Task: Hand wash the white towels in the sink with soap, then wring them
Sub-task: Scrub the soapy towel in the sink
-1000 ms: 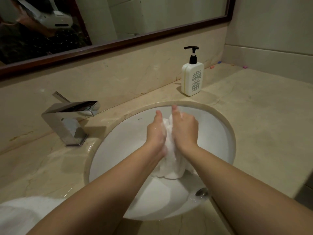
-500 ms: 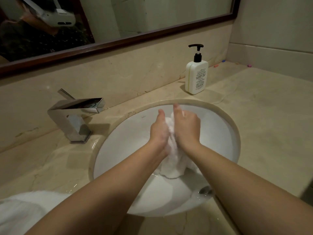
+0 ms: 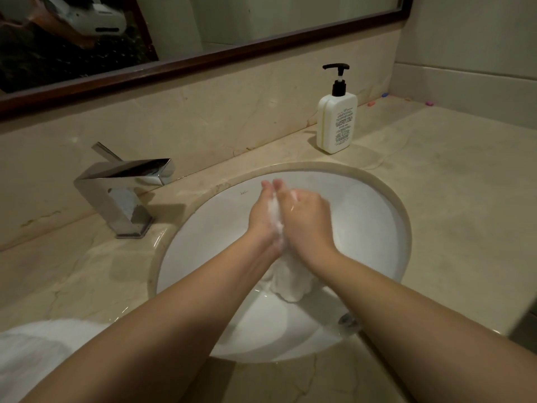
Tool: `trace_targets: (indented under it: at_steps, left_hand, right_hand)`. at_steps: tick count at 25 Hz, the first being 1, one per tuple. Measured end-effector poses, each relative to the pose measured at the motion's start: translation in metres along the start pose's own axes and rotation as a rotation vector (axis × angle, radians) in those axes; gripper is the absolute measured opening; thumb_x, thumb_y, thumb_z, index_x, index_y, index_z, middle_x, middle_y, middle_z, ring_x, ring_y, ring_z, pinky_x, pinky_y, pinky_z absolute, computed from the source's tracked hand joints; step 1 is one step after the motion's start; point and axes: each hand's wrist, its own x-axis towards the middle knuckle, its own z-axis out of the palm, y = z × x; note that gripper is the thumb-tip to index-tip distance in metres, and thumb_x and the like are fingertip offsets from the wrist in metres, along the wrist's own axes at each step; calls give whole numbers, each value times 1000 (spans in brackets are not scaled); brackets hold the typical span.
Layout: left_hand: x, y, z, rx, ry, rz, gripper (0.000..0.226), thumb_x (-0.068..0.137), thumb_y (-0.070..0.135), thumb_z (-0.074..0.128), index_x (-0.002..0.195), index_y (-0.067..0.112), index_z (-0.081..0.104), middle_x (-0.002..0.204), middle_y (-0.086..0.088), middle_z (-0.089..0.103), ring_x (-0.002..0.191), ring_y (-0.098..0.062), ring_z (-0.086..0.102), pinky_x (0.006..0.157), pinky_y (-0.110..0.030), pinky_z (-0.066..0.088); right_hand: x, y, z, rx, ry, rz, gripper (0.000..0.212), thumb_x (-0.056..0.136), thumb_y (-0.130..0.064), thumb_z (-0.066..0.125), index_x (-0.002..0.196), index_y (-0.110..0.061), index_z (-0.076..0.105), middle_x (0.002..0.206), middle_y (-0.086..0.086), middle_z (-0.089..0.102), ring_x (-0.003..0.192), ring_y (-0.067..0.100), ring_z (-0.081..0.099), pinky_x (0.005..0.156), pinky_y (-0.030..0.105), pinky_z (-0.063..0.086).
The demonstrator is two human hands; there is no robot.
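A wet, soapy white towel (image 3: 290, 282) is bunched between my two hands above the white sink basin (image 3: 374, 234). My left hand (image 3: 261, 219) holds it from the left and my right hand (image 3: 308, 219) from the right, palms facing each other, with foam showing between them. The towel's lower end hangs out below my wrists toward the bowl. A second white towel (image 3: 35, 353) lies on the counter at the lower left. A white soap bottle (image 3: 337, 120) with a black pump stands behind the sink.
A square chrome faucet (image 3: 122, 193) stands left of the basin, with no water running from it. The drain (image 3: 347, 318) sits near my right forearm. A marble counter (image 3: 453, 199) stretches to the right. A framed mirror (image 3: 203, 30) hangs above the backsplash.
My hands have closed tighter together over the towel, so less of it shows between them. The view has shifted slightly.
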Motion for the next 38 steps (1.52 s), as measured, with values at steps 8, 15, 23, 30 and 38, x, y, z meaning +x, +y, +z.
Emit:
trace_targets:
  at_steps: [8,15,23,30,38]
  left_hand:
    - [-9,2,2,70,-31,-26,71,100,67,39,76,9,72,68,-9,72,56,-17,70,64,-28,53]
    - [-11,0,3,61,-16,-28,68,100,66,39,84,9,72,76,-11,74,69,-21,73,69,-30,55]
    - [-15,-1,3,76,-25,-30,70,103,62,37,74,7,70,73,-13,73,63,-21,71,72,-28,55]
    - [-9,4,4,222,45,-33,92,79,86,45,125,9,67,109,-16,75,91,-29,75,86,-40,59]
    - [13,47,-35,210,17,117,13,97,2,52,87,0,62,83,-12,60,73,-20,58,72,-28,52]
  right_hand:
    - [1,0,-5,27,66,26,63,102,-51,48,48,-20,38,48,-5,41,50,16,39,59,34,31]
    - [0,-1,-7,15,77,13,60,103,-49,46,51,-21,39,54,0,46,55,19,44,59,36,36]
    - [7,4,-5,-31,84,34,60,103,-51,44,53,-18,43,57,4,50,64,28,52,61,35,34]
    - [21,15,-14,-3,94,78,60,102,-51,46,53,-15,42,55,1,48,58,23,49,58,34,33]
    - [30,18,-27,342,-56,326,19,95,-31,62,96,-12,64,81,2,57,75,18,53,63,30,40]
